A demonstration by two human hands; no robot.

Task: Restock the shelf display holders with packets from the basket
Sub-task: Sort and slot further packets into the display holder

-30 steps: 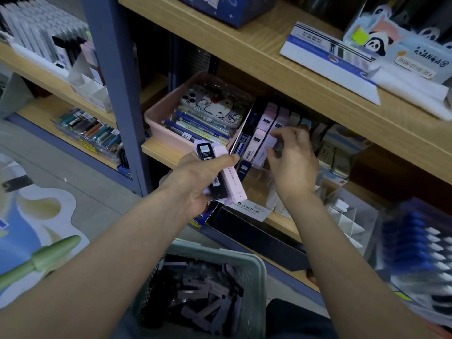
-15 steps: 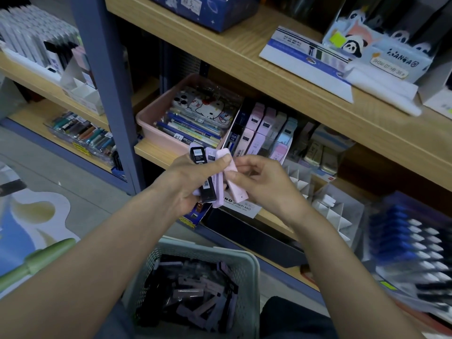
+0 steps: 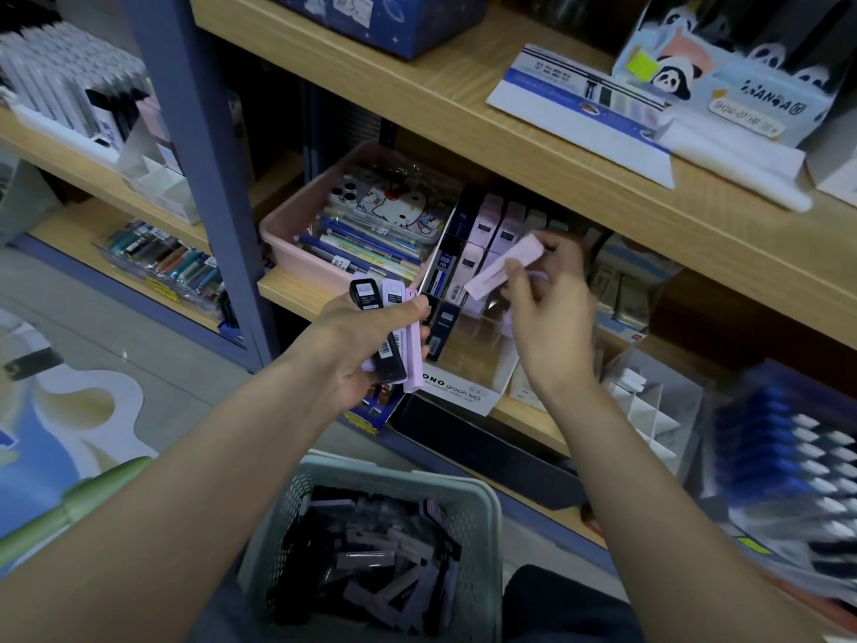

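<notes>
My left hand point(image 3: 371, 336) grips a small stack of packets point(image 3: 394, 336), one black and the others lilac, in front of the shelf edge. In my right hand point(image 3: 552, 313) a single pink packet point(image 3: 503, 266) is pinched and held tilted just over the white display holder point(image 3: 463, 387), whose rear slots hold dark blue and lilac packets. The pale green basket point(image 3: 482, 494) sits low between my arms, full of several black and lilac packets.
A pink tray point(image 3: 287, 234) of pens and a cartoon-cat case stands left of the holder. White divided holders point(image 3: 649, 410) sit to the right. A blue upright post point(image 3: 204, 155) and the wooden shelf above point(image 3: 463, 109) bound the space.
My right hand took one pink packet from the stack in my left hand and carried it up and right toward the display holder. The left hand stayed nearly still.
</notes>
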